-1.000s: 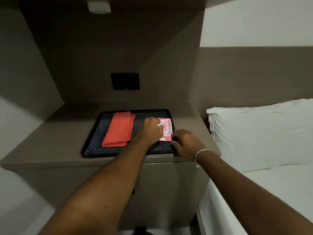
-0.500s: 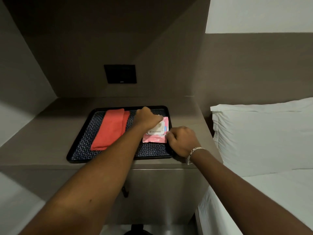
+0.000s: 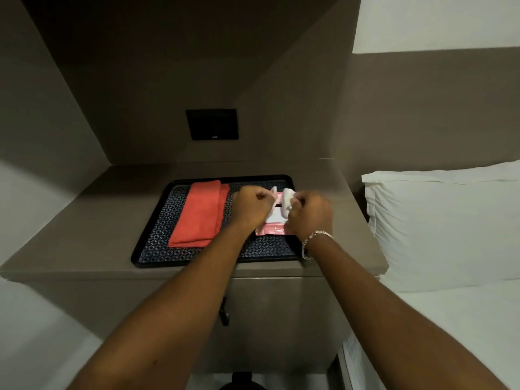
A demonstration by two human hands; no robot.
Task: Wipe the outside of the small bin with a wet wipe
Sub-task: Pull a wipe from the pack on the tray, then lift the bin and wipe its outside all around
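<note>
Pulling one wet wipe (image 3: 287, 199) from one pack (image 3: 274, 228): two hands, left hand (image 3: 251, 205), right hand (image 3: 311, 213).

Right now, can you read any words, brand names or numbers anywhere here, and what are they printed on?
Nothing can be read.
Wet wipe pack: pink with a white label, but any print is blurred and half hidden by the left hand and right hand.
Dark wall panel: a tiny pale mark at its lower edge, too small to read.
Red cloth and tray: no text.
</note>
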